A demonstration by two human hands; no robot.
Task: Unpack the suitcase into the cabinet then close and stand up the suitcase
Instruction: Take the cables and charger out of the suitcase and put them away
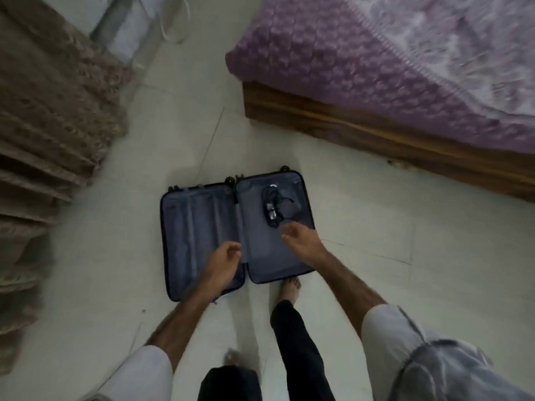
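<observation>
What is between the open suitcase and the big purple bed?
Only bare floor. In the head view, pale tiles run from the open suitcase to the bed's wooden base, and nothing lies on that stretch.

Suitcase (202, 227): dark hard shell, probably plastic; matt grey-blue cloth lining. Floor (362, 221): pale smooth tiles, faint sheen. Bed frame (347, 125): brown wood, visible grain. Bedspread (362, 53): purple quilted cloth, puckered. Curtain (52, 105): beige patterned cloth, pleated.
</observation>
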